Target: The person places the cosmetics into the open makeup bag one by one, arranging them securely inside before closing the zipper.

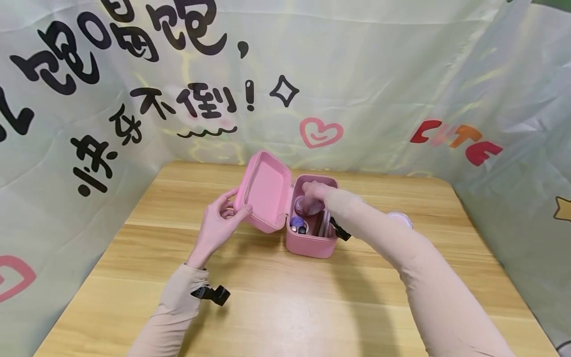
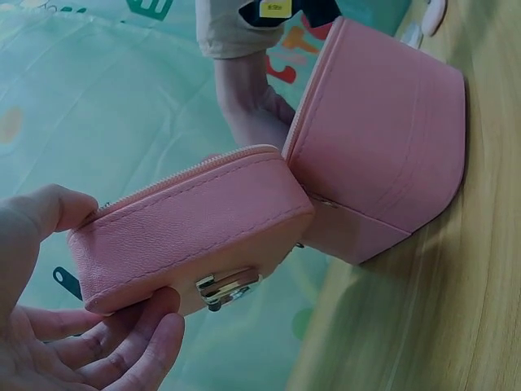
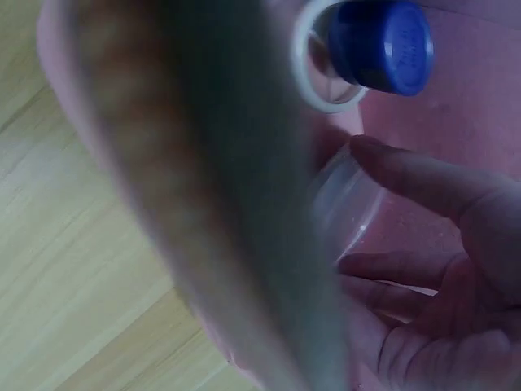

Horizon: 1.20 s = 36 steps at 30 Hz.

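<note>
A pink zippered case (image 1: 310,246) stands on the table with its lid (image 1: 267,191) swung up to the left. My left hand (image 1: 214,223) grips the lid's outer corner, thumb on the rim and fingers underneath. In the left wrist view, a metal clasp (image 2: 228,287) shows on the lid's outside. My right hand (image 1: 315,192) reaches down into the case, its fingers and thumb around a clear round container (image 3: 348,204), partly hidden by the hand. Beside it in the case are a blue-capped bottle (image 3: 399,49) and a white ring-shaped rim (image 3: 303,61).
Flat thin items (image 1: 325,224) stand along the case's right inner wall. A pale round item (image 1: 401,219) lies on the wooden table (image 1: 267,307), partly behind my right sleeve. A printed cloth (image 1: 379,74) hangs behind the table. A blurred dark band fills much of the right wrist view.
</note>
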Tool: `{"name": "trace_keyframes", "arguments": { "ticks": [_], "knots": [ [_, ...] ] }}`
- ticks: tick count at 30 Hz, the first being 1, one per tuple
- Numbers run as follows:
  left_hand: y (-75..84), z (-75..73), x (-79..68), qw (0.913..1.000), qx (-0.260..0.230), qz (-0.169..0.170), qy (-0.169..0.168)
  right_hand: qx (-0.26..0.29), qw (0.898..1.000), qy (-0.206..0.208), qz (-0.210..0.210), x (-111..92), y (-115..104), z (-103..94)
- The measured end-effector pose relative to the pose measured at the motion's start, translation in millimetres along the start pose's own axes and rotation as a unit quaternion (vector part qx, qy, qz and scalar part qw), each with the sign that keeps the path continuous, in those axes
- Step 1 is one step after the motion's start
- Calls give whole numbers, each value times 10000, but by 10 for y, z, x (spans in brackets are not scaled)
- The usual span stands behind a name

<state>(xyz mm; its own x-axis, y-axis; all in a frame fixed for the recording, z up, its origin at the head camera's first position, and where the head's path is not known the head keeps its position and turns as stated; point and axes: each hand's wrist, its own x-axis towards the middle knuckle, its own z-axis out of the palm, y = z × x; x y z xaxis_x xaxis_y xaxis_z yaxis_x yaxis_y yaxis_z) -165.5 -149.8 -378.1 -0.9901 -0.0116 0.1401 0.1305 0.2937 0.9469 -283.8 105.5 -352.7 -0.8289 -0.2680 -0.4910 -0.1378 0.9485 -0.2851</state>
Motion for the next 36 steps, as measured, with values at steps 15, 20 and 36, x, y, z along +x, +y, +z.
{"name": "trace_keyframes", "arguments": {
  "ticks": [15,20,36],
  "knots": [
    [16,1,-18,10000,39,0,29,-647,9974,286,-144,61,36,75],
    [21,-1,-25,10000,28,6,28,-434,9988,180,-114,73,54,76],
    [-24,22,-4,9999,-86,60,18,279,9811,1360,-1351,-369,247,-161]
  ]
}}
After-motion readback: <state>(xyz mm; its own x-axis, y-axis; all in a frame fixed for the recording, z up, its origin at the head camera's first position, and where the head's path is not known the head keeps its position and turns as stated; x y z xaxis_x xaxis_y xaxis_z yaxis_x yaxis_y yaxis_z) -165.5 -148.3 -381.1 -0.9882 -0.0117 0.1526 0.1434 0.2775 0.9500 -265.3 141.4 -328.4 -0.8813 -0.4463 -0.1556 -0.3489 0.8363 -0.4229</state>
